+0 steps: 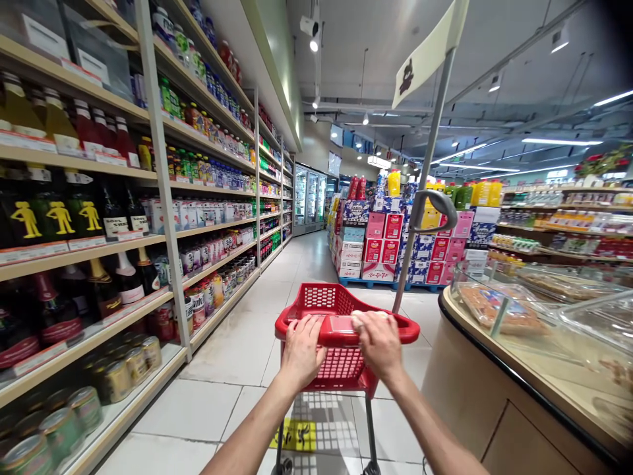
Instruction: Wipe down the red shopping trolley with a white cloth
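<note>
A red plastic shopping cart with a perforated basket and dark legs stands in front of me on the tiled floor. My left hand is curled over the left part of its red handle, fingers on top. On the right part of the same bar, my right hand is closed, with something pale showing at its fingertips that I cannot make out. A grey pole with a pale flag rises just beyond the cart's right side. The basket's floor is mostly hidden behind the handle and hands.
Shelves of bottles and cans line the left side. Ahead right stand stacked drink cartons on a blue pallet. A curved counter with packed food lies close on the right. A tiled aisle leads to glass-door coolers.
</note>
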A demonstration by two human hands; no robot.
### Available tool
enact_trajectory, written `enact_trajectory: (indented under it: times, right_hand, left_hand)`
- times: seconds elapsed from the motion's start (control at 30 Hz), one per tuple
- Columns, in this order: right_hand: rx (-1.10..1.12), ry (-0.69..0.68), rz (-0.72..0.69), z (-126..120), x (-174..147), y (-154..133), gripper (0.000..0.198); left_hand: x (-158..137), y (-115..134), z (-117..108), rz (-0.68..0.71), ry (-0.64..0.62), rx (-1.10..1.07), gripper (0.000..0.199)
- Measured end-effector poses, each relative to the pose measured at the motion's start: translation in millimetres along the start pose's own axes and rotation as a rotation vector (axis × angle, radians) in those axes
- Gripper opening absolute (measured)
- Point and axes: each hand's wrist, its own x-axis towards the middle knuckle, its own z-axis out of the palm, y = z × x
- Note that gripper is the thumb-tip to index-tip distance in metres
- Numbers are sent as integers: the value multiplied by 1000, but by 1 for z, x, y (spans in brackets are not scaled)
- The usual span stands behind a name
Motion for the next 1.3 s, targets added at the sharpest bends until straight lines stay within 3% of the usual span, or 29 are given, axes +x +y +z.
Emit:
enact_trajectory:
  times: [0.07,0.13,0.3,0.37,0.53,0.6,0.77,0.83,0.93,1.0,1.07,1.2,1.3]
  right_hand:
    - [-55,-7,151,-9,-3,29,32]
    - [-64,-16,203,-10,-5,38,33]
    - [62,33,-125,13,0,-31,31]
    - [84,27,-155,15,3,-43,30]
    - [62,-25,156,-3,6,8,33]
    - [67,-20,195,-6,6,12,34]
    - [120,-31,-76,5,4,-32,32]
    - [119,-54,-12,5,4,-26,33]
    - [121,-100,196,-3,7,10,35]
    - [124,-111,257,-6,9,24,36]
    - [124,-84,200,-4,9,15,36]
    - [137,-9,-64,9,5,-37,34]
    - [140,-25,-54,11,3,-36,33]
  left_hand:
    - [-1,0,-1,2,17,-6,48]
    - [-1,2,-2,-3,32,-6,48]
    - [2,7,-2,-19,30,6,46]
    - [1,7,-4,-17,9,15,46]
    - [-4,5,-7,-20,-29,53,49]
    - [-4,8,-3,-19,-23,64,51]
    - [-3,17,-1,-66,-64,111,52]
    - [-4,13,-8,-52,-92,121,52]
    - [-5,-1,-26,-95,-91,138,51]
    - [-4,-9,-35,-140,-109,141,43]
    - [-3,-11,-39,-147,-134,141,35]
    - [-1,7,-31,-179,-93,182,35]
    - [-4,25,-22,-182,-64,177,36]
